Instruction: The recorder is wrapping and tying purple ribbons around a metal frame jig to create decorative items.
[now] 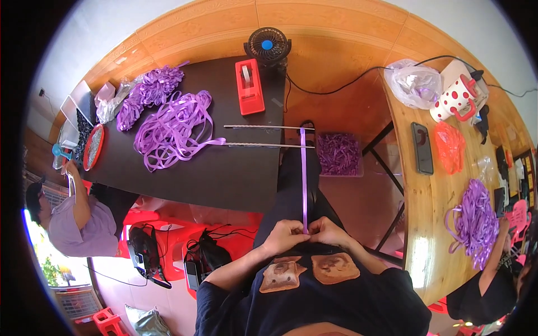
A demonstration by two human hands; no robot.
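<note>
A purple ribbon (304, 185) runs taut from the tips of two thin metal rods (263, 145) down to my lap. My left hand (287, 236) pinches its near end with closed fingers. Close against it, my right hand (329, 231) is also closed at the ribbon's end; the fingertips hide the exact grip. The rods lie parallel across the dark table (235, 179) and jut past its right edge. Around the nearer rod's left end, a strand leads from a loose heap of purple ribbon (174, 134).
A red tape dispenser (249, 89) and a small black fan (268, 45) stand at the back. A bin of purple pieces (339, 154) sits on the floor. The wooden table (414, 213) holds a phone (422, 148) and a polka-dot mug (454, 101). People sit left and right.
</note>
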